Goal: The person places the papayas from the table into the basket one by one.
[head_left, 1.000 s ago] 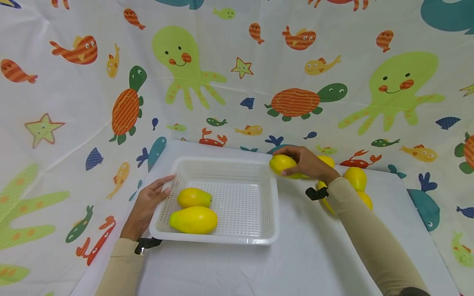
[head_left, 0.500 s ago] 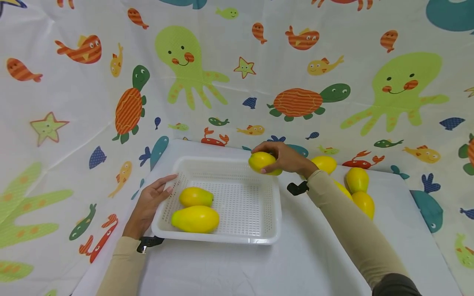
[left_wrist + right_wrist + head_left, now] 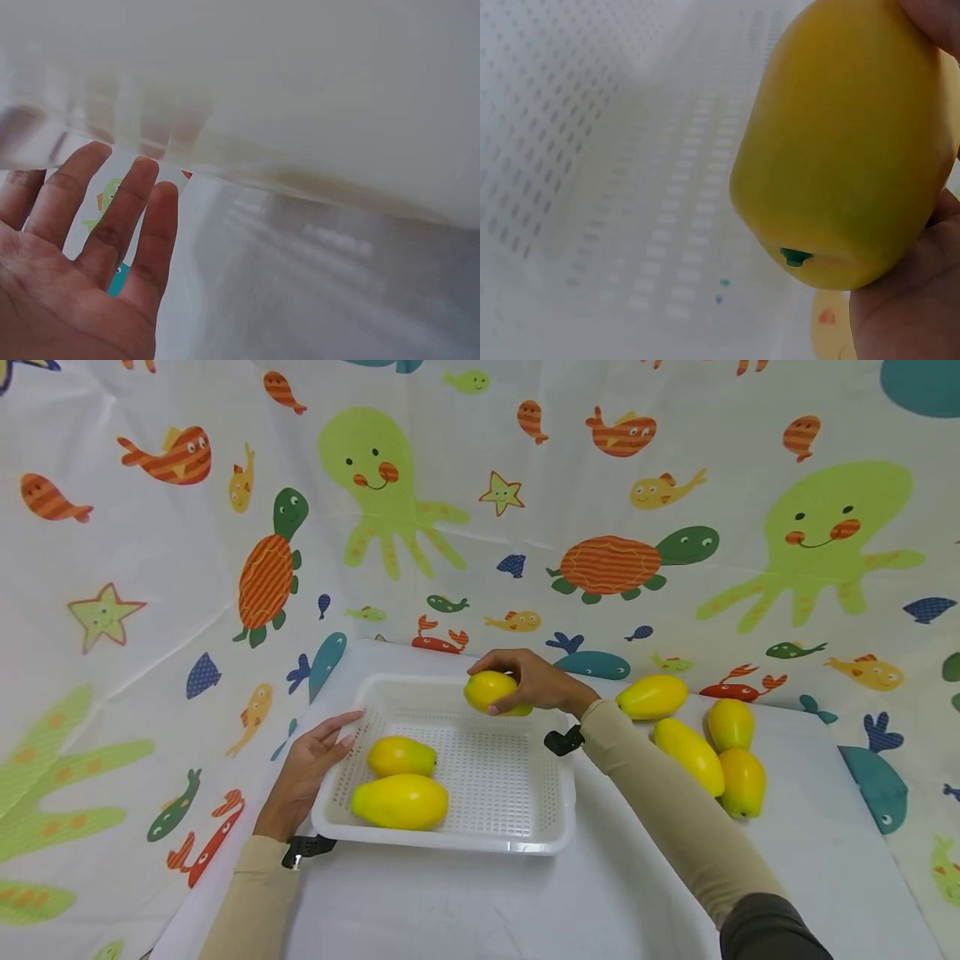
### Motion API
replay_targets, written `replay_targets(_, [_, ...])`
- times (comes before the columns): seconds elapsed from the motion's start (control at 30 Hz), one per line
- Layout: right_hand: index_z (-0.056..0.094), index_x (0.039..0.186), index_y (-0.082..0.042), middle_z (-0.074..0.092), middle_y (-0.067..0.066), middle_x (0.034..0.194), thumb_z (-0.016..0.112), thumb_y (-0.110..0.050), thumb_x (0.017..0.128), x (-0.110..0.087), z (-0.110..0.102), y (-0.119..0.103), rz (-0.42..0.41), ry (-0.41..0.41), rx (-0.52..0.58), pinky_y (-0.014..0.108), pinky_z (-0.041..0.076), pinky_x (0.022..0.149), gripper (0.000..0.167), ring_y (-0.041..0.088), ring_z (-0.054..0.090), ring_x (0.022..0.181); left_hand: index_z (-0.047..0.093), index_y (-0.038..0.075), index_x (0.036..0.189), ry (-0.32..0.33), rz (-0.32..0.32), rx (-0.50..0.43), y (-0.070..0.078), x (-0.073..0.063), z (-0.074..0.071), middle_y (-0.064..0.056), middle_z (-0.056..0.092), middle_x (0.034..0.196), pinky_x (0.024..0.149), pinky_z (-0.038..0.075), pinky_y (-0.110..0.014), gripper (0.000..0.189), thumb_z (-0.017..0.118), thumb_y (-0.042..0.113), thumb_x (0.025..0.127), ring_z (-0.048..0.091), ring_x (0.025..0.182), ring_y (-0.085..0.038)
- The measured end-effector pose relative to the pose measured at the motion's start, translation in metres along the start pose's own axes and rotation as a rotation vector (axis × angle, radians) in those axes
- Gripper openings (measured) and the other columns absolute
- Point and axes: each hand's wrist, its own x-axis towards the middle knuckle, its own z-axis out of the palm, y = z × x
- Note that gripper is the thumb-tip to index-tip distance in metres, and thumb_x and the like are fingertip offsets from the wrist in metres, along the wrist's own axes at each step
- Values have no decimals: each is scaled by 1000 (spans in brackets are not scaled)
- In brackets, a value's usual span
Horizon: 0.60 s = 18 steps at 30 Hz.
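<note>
In the head view, my right hand (image 3: 528,681) holds a yellow papaya (image 3: 487,691) above the far side of a white perforated plastic basket (image 3: 450,842). The right wrist view shows this papaya (image 3: 840,150) close up, with a small green stem nub and the thumb and palm against it. Two more papayas, a smaller one (image 3: 401,757) and a larger one (image 3: 400,802), lie side by side in the basket's left part. My left hand (image 3: 303,772) touches the basket's left rim; in the left wrist view its fingers (image 3: 120,210) reach up fairly straight against the outer wall.
To the right of the basket, several papayas lie on the white-covered table (image 3: 615,877), among them one at the back (image 3: 652,697) and one at the front (image 3: 742,783). A curtain (image 3: 465,460) printed with sea animals hangs behind the table and along its left.
My right hand has carried the papaya leftward, from beside the basket's far right corner to above the basket. The left hand has stayed at the left rim.
</note>
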Motion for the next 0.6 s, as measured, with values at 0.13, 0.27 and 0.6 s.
replay_targets(0.13, [66,141,-14,64,1,140,90,-14,85,15,13,-1,-6,-6,-9,44,54,109,61,28,60,122,41,26,164,-12,11,-11,1,-1,0,-6,40,172,99,61,-44,55,57,27,111,67,133,-22])
replay_targets(0.27, [65,141,-10,65,2,139,91,-14,85,29,27,-2,-24,-10,-17,43,54,109,62,28,61,120,41,25,164,-23,17,-32,1,0,0,-5,40,172,100,60,-44,54,57,25,111,65,136,-25])
replay_targets(0.6, [66,140,-8,68,1,137,91,-13,85,55,60,-4,-46,-60,8,35,52,111,60,23,61,120,42,24,163,-29,18,-41,1,0,-1,-6,40,172,101,60,-42,54,57,26,112,66,134,-22])
